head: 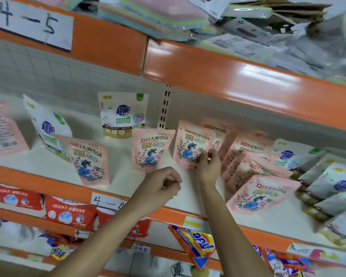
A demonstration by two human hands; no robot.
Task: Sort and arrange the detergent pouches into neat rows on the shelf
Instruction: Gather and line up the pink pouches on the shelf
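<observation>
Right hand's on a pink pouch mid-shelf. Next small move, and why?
Probably set the held pink pouch upright and square beside the standing pink pouch on its left, then let go. The right hand pinches its lower right edge, it leans slightly, and a heap of pink pouches lies to the right, unsorted. The left hand is curled, holding nothing.
</observation>
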